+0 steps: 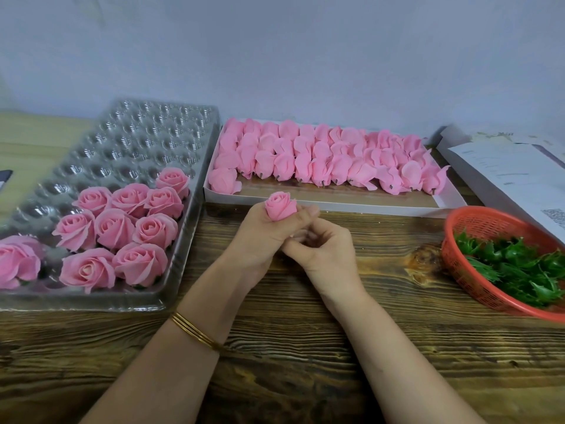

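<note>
**First speaker:** Where is the rose?

**Second speaker:** The rose (279, 206) stands upright in the left hand (263, 237), over the middle of the tabletop (305, 347). That grip is closed around its lower half, thumb and fingers curled. The bloom points up and away from the person.

**First speaker:** And the other hand?

**Second speaker:** The right hand (324, 249) sits just beside and below, its fingers curled in against the left fingers under the rose's base. I cannot tell whether its grip holds anything, because the base is hidden.

**First speaker:** What lies around them?

**Second speaker:** Near on the left, a clear tray (137, 139) holds finished roses (122, 234) in its closer cups. Behind the hands, a white box (367, 208) is packed with pink flower heads (321, 154). On the right, nearer the right hand, is a red basket (467, 273) of green leaves (519, 267). The way from the hands to the tray or the basket looks open.
</note>
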The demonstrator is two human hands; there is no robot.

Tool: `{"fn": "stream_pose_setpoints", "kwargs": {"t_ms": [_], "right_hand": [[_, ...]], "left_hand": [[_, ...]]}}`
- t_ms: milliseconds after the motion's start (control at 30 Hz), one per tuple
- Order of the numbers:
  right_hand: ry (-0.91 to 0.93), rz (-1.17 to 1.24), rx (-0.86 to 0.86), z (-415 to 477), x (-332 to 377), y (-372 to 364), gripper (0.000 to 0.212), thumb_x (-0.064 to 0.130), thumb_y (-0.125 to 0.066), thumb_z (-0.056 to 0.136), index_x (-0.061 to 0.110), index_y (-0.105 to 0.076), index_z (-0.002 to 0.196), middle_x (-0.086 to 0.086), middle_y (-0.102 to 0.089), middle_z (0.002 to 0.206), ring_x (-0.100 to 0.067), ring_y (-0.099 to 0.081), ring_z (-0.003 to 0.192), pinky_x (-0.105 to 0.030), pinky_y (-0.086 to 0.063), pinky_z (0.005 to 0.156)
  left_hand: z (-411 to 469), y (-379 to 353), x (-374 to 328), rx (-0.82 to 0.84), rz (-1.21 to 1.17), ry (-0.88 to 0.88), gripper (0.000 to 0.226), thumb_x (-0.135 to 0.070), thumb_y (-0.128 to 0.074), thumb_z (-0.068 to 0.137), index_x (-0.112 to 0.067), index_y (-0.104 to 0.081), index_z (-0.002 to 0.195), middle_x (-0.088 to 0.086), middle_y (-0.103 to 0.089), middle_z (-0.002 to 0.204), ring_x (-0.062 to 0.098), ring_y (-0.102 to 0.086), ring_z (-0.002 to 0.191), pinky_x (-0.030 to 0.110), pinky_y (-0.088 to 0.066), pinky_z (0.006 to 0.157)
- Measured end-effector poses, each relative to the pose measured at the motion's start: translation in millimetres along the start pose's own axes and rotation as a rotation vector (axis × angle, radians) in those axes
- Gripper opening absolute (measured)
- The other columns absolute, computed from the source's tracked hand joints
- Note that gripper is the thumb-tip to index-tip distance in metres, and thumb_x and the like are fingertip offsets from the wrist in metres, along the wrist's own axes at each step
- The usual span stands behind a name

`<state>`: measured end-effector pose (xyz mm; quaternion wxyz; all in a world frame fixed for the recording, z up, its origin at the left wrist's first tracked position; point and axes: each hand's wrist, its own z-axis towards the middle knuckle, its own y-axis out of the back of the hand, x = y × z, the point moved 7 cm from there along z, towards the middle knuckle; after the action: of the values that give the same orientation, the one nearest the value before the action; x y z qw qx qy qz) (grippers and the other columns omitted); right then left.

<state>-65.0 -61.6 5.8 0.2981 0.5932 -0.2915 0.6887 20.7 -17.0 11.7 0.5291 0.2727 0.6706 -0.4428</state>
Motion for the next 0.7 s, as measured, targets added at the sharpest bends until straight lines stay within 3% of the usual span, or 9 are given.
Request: {"fn": "stream_pose_setpoints", "kwargs": {"t_ms": [100,200,267,333,433,567,700], "right_hand": [[-0.074,0.106,0.063,2,-5,-2,0.013,-0.003,-0.074,0.073,-0.006,-0.071,0.086,-0.007,-0.062,0.071,-0.015,-0.056,0.073,-0.026,-0.048,0.074],[-0.096,0.13,0.124,1,-4,-6,0.022,-0.015,-0.066,0.078,0.006,-0.072,0.078,0.003,-0.062,0.062,-0.007,-0.056,0.063,-0.019,-0.047,0.069],[-0.109,0.12,0.147,1,-4,-5,0.027,-0.015,-0.066,0.078,0.011,-0.072,0.075,0.007,-0.062,0.06,-0.004,-0.056,0.06,-0.016,-0.047,0.065],[-0.15,0.123,0.158,2,-6,-4,0.02,-0.007,-0.069,0.073,0.013,-0.073,0.079,0.004,-0.064,0.064,-0.008,-0.059,0.066,-0.018,-0.048,0.066],[-0.245,0.165,0.071,4,-11,6,0.025,0.009,-0.062,0.065,0.01,-0.072,0.088,-0.003,-0.069,0.076,-0.014,-0.063,0.078,-0.022,-0.05,0.066],[-0.215,0.207,-0.104,8,-8,22,0.022,0.02,-0.065,0.067,0.01,-0.064,0.087,-0.001,-0.064,0.078,-0.011,-0.059,0.069,-0.025,-0.048,0.059],[-0.21,0.289,-0.116,9,-5,23,0.014,0.025,-0.07,0.069,0.018,-0.063,0.08,0.004,-0.064,0.068,-0.008,-0.062,0.064,-0.023,-0.049,0.051]], "left_hand": [[0,1,-2,0.03,0.03,0.005,0.041,-0.029,-0.076,0.066,0.003,-0.072,0.091,0.015,-0.066,0.085,0.019,-0.066,0.077,0.028,-0.057,0.074],[1,4,-2,0.002,0.051,-0.043,0.055,-0.028,-0.076,0.068,0.016,-0.065,0.099,0.021,-0.063,0.089,0.022,-0.065,0.078,0.03,-0.056,0.072],[2,6,-2,-0.032,0.072,-0.077,0.047,-0.022,-0.077,0.074,0.017,-0.064,0.097,0.02,-0.063,0.085,0.021,-0.064,0.075,0.027,-0.057,0.069],[2,9,-1,-0.068,0.144,-0.094,0.025,-0.014,-0.076,0.082,0.009,-0.068,0.09,0.013,-0.066,0.077,0.018,-0.065,0.072,0.024,-0.057,0.066],[1,13,-5,-0.126,0.264,-0.141,0.005,-0.011,-0.074,0.086,-0.009,-0.071,0.082,0.001,-0.071,0.072,0.01,-0.066,0.072,0.023,-0.054,0.067],[-2,9,-12,-0.139,0.42,-0.2,0.028,-0.018,-0.076,0.084,0.007,-0.065,0.087,0.019,-0.065,0.078,0.017,-0.059,0.074,0.033,-0.051,0.071],[-5,-1,-11,-0.077,0.538,-0.164,0.022,-0.021,-0.077,0.085,-0.004,-0.071,0.097,0.009,-0.072,0.087,0.024,-0.067,0.083,0.038,-0.055,0.081]]}}
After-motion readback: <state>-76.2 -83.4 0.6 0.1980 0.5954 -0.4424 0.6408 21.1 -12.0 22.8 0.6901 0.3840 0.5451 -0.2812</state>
